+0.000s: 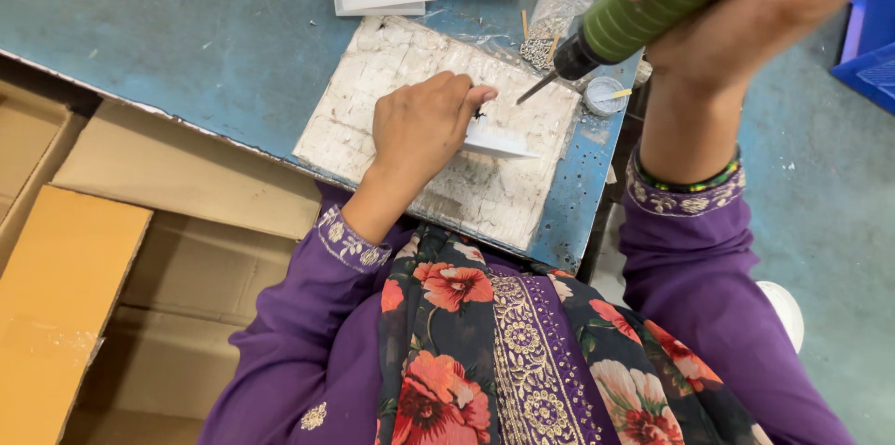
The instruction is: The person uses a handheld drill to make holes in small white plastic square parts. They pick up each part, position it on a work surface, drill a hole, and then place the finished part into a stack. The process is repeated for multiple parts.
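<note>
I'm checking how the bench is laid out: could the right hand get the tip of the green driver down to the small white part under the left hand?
Probably yes. The right hand holds the green driver just above the white part, tip aimed at it; only open air lies between. The left hand covers the part's other end.

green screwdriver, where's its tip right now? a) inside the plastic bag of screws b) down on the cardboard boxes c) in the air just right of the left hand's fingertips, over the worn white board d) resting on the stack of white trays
c: the right hand holds the green-handled power screwdriver with its bit angled down toward the left hand, which pins a small white part on the worn white board.
</note>
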